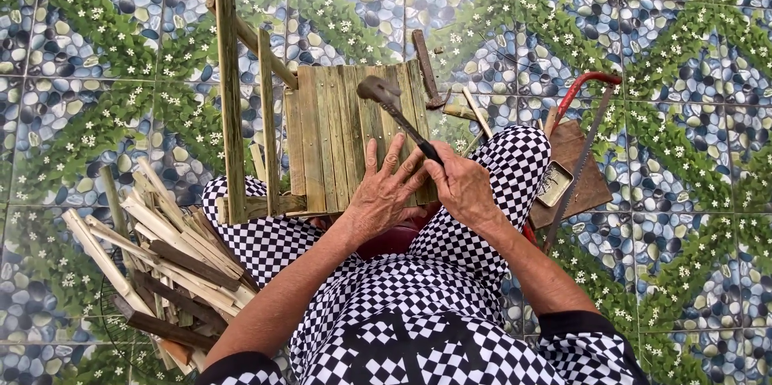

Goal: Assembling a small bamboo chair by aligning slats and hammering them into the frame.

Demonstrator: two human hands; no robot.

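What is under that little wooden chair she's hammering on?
The chair rests on the person's checkered-trousered knees, steadied by the left hand; tiled floor lies beyond. Anything directly beneath the slats is hidden.

only package-ish thing is a small open rectangular tin [553, 183], pale metal with dark contents, on a brown board [591, 184], right of the knee, no labels, signs or screens

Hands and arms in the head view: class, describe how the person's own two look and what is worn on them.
Both forearms are bare up to short dark sleeves near the bottom edge. The left hand and right hand are bare too, without gloves; I see no ring, watch or bracelet. The knuckles and veins stand out and the skin looks creased. Below them lies black-and-white checked clothing.
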